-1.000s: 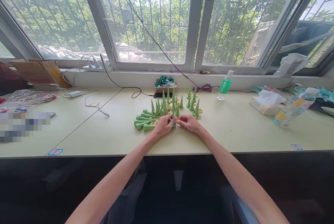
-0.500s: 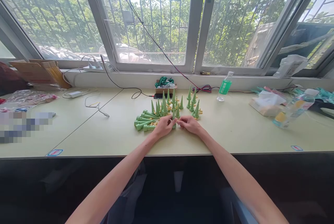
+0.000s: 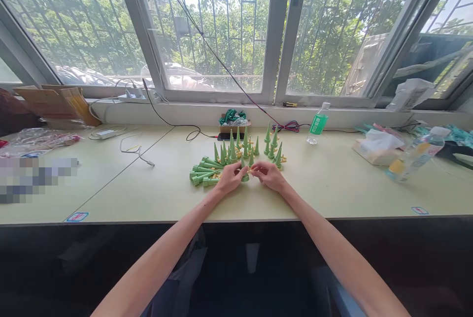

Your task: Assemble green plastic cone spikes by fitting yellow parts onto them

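My left hand (image 3: 229,179) is closed around the lower part of a green plastic watering spike (image 3: 243,162), which stands point up near the front of a group. My right hand (image 3: 271,176) pinches a small yellow valve piece (image 3: 250,170) at the side of that spike; the fingers partly hide it. Behind both hands stand several more upright green spikes (image 3: 267,132), many with yellow pieces on their sides. Left of my left hand, several green spikes (image 3: 199,168) lie on their sides in a fan, with loose yellow pieces (image 3: 217,175) by their tips.
On the pale table (image 3: 332,194) a small box (image 3: 235,129) with green wrappings stands behind the spikes, with a phone (image 3: 225,136) before it. A green-labelled bottle (image 3: 318,124), a tissue box (image 3: 373,152) and a larger bottle (image 3: 417,155) stand right. A cable (image 3: 138,152) lies left.
The held spike has shifted slightly left and tilts a little. My right fingers have moved slightly at its side, and the yellow piece shows more clearly between them.
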The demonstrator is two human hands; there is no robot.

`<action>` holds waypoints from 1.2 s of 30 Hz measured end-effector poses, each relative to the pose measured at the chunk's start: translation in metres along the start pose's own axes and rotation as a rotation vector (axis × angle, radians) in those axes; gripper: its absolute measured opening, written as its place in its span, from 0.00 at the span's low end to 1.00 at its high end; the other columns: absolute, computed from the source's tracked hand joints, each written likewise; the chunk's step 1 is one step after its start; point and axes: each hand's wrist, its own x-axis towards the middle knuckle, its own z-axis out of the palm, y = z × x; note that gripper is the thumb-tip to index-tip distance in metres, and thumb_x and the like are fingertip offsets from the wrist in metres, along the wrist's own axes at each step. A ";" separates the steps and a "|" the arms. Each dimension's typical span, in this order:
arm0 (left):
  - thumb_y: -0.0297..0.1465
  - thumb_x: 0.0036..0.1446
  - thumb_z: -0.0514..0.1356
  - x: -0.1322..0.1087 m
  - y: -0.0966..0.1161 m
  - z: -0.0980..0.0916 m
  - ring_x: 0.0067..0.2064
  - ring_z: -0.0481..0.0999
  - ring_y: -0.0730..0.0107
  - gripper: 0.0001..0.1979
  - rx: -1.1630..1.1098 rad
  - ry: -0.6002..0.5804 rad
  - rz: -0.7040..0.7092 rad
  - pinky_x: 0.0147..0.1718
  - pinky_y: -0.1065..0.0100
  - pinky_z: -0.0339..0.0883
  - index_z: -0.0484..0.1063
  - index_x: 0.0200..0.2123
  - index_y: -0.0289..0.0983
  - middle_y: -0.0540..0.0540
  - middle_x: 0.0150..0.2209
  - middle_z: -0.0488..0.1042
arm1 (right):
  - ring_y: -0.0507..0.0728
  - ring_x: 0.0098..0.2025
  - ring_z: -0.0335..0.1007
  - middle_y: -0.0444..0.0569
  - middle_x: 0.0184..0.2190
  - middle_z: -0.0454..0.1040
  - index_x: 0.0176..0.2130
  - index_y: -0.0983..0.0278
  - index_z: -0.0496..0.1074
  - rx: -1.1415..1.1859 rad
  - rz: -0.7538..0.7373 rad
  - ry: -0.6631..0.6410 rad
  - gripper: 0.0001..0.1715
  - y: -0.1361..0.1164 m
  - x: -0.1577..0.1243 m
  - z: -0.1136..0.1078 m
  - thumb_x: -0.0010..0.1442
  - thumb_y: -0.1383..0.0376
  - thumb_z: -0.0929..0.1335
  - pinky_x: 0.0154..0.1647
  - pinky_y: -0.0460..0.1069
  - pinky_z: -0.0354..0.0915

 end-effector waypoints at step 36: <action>0.38 0.64 0.56 -0.005 0.002 0.002 0.24 0.61 0.77 0.14 0.114 0.027 0.219 0.24 0.73 0.56 0.65 0.28 0.35 0.51 0.25 0.64 | 0.47 0.18 0.59 0.41 0.22 0.69 0.31 0.64 0.68 0.263 0.023 -0.015 0.19 -0.001 -0.001 0.002 0.54 0.52 0.73 0.18 0.45 0.57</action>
